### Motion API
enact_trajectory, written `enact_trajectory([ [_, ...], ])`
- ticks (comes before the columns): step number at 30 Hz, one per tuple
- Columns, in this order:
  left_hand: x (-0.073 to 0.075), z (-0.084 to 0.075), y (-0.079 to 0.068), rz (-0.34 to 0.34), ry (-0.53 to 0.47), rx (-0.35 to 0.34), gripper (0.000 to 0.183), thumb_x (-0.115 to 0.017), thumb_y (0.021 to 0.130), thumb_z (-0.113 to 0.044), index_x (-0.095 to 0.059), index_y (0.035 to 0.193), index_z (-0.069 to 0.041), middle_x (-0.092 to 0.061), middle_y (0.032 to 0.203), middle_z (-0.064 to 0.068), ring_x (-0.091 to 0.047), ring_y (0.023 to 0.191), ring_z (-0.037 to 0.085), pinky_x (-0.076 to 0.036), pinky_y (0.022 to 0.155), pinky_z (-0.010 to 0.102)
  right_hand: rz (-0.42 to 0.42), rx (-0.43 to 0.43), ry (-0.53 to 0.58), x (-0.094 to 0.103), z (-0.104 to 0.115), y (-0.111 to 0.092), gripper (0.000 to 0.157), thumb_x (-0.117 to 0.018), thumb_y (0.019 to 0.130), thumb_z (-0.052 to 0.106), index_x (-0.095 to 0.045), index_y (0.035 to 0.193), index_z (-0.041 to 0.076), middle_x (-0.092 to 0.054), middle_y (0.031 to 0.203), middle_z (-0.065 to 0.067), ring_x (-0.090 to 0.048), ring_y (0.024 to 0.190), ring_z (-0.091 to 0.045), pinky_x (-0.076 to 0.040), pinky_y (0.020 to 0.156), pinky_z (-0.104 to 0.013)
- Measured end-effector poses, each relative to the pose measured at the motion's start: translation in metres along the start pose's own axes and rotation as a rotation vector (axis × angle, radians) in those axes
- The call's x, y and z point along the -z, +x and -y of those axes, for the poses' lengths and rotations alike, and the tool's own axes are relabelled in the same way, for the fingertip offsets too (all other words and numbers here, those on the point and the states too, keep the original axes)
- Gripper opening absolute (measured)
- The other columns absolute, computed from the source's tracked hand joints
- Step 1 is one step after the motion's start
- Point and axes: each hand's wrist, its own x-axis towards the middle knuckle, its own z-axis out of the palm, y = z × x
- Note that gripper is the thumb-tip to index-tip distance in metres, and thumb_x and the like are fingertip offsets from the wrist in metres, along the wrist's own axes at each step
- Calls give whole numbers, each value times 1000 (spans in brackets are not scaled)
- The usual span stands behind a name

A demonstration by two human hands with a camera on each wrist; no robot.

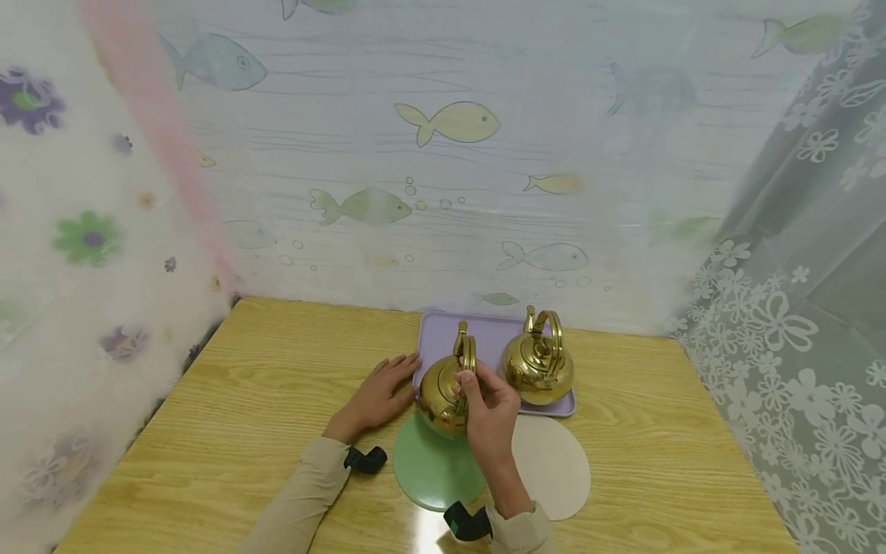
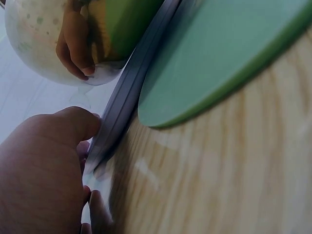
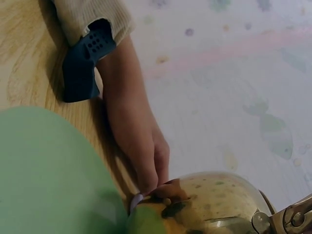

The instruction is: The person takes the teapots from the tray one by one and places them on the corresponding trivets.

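My right hand point(image 1: 493, 412) grips the upright handle of a shiny gold kettle point(image 1: 438, 392), its thumb and fingers closed round the bar. The kettle overlaps the left front of a lilac tray point(image 1: 436, 327) and the back of a green round mat point(image 1: 439, 481) in the head view. At the tray's left edge rests my left hand point(image 1: 381, 392), fingers fairly straight, with the thumb point(image 2: 80, 124) against the rim in the left wrist view. A second gold kettle point(image 1: 536, 369) stands on the tray's right half, its spout toward the back.
Beside the green mat lies a cream round mat point(image 1: 557, 469), partly behind my right forearm. Everything stands on a wood-grain table point(image 1: 277, 369). A fish-patterned curtain point(image 1: 443, 231) hangs along its back edge, with flowered curtains at both sides.
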Motion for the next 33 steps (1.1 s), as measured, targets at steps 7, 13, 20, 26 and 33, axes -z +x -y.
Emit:
enact_trajectory([
  [7,1,0,0,3,3,4,56,-55,103,-29,-46,152,-2,-40,161,12,-34,149,39,-18,125,59,0,6,5,2,2,-3,26,-60,100,-2,-64,116,-23,-73,88,8,-67,74,-6,-59,71,-19],
  [13,1,0,0,-10,12,-6,56,-56,103,-28,-47,151,-1,-41,160,12,-35,148,40,-19,124,60,4,13,1,3,5,-6,27,-60,100,-2,-63,117,-23,-73,88,9,-67,76,-7,-59,71,-19],
  [20,-1,2,0,-5,11,-2,57,-57,103,-29,-47,152,-3,-40,161,11,-34,149,39,-18,124,59,-9,-8,-1,6,8,-11,26,-60,100,-2,-63,115,-23,-73,88,8,-68,77,-9,-59,71,-20],
  [26,-2,3,1,5,12,8,57,-56,103,-30,-46,153,-4,-39,162,9,-34,150,37,-18,125,58,-16,-19,-14,8,11,-16,25,-59,100,-2,-64,115,-23,-73,87,9,-66,74,-6,-58,71,-19],
  [33,-1,3,0,13,13,15,58,-56,103,-30,-45,153,-4,-38,162,9,-33,150,37,-18,125,57,-10,-16,-3,8,14,-23,27,-58,99,-5,-61,117,-25,-73,87,9,-67,74,-6,-59,70,-18],
])
